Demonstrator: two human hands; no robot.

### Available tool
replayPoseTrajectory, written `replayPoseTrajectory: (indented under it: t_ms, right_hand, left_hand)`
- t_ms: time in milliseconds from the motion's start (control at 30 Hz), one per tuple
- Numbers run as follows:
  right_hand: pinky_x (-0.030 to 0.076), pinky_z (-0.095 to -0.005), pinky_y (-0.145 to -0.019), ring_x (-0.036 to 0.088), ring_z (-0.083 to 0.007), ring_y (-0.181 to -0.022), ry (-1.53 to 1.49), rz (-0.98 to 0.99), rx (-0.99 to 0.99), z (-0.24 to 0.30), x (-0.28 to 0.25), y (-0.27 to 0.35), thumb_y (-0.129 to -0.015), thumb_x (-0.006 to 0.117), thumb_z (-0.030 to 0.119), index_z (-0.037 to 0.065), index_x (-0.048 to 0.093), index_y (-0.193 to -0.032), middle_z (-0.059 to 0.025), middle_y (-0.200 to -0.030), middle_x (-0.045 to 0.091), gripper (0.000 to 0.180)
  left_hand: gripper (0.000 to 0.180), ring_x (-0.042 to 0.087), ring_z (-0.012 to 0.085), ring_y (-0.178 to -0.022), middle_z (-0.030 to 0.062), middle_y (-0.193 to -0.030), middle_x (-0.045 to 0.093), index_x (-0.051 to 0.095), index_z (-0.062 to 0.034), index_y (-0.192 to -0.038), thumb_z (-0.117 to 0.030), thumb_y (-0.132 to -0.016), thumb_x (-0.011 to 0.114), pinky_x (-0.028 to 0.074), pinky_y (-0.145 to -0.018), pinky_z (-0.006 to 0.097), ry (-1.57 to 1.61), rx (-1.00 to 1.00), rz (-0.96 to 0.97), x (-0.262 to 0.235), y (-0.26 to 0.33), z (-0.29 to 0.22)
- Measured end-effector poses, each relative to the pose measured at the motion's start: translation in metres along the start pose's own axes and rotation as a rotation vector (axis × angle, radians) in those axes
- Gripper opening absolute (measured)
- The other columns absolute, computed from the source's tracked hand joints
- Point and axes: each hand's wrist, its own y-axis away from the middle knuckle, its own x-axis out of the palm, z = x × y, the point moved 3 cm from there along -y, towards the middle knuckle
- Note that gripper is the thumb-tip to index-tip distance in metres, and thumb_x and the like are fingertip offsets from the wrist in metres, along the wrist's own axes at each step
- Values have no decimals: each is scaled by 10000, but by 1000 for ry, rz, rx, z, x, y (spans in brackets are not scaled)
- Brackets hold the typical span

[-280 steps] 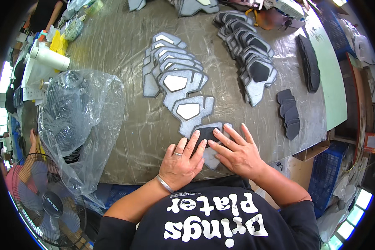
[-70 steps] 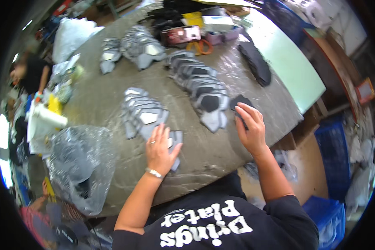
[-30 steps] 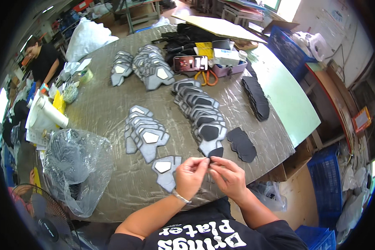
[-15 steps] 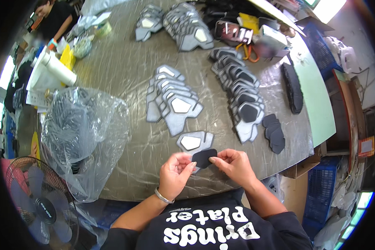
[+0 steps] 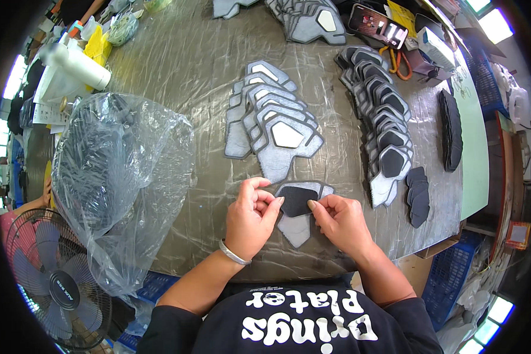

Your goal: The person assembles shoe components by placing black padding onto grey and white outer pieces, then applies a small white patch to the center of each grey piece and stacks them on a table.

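Observation:
A black rounded patch lies over the upper part of a grey, dark-edged shaped piece near the table's front edge, covering its middle. My left hand, with a silver bangle on the wrist, pinches the patch's left edge between thumb and fingers. At its right edge, my right hand grips the patch with the thumb on top; the fingers beneath are partly hidden. Just beyond my hands is an overlapping row of grey pieces with white centres. A similar row with black centres runs along the right, beside loose black patches.
A clear plastic bag of dark things lies left, with a white bottle behind it. A fan stands lower left. A phone, orange-handled scissors and a long black bundle lie toward the right.
Both hands have lowered the black patch onto the grey piece, covering its white centre. The view has shifted, so the table's things appear moved.

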Motion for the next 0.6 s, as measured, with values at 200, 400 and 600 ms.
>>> replayPoseTrajectory:
  t_ms: [200, 400, 600]
  right_hand:
    - [452, -339, -484, 591, -228, -464, 5, -5, 36, -4, 1, -3, -880, 708, 200, -26, 699, -780, -153, -572, 620, 247]
    - [444, -251, -486, 583, -97, -512, -267, 41, 93, -7, -5, 4, -944, 661, 183, -24, 673, -835, -60, -617, 641, 234]
    - [443, -200, -573, 555, -66, -564, -784, -60, 124, -34, -34, 16, -1006, 577, 152, 34, 607, -848, -22, -727, 639, 200]
  left_hand:
    - [381, 610, 61, -644, 68, -801, 674, 491, -1, -1183, -30, -876, 716, 496, -579, 215, -104, 45, -10, 2, -2, -2]
    - [434, 623, 74, -727, 98, -922, 673, 495, -2, -1212, -27, -853, 737, 494, -591, 217, -44, 56, -10, -1, 5, 1]
    - [462, 631, 253, -993, 154, -1128, 633, 578, 8, -1197, -44, -784, 778, 516, -801, 334, -397, 442, 15, -10, 23, -15]
